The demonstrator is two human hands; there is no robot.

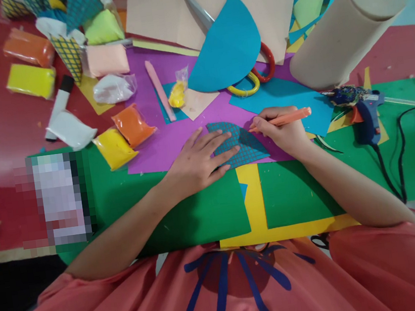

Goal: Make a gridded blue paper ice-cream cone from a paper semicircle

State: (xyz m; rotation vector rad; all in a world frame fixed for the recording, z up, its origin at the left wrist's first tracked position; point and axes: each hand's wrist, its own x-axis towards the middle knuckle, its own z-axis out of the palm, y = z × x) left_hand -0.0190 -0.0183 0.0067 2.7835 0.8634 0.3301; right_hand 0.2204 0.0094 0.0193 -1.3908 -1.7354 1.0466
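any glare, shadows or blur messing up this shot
Head view: soft shadow on the green sheet below the left hand; small highlights on the wrapped orange pack; slight softness overall; pixelated patch at left, unreadable.

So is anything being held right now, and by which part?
Yes: the right hand pinches the orange pen near its writing tip, with the back end sticking out. The left hand just lies flat on the blue gridded paper.

Two hands (206, 160) (282, 130), one orange pen (294, 116)
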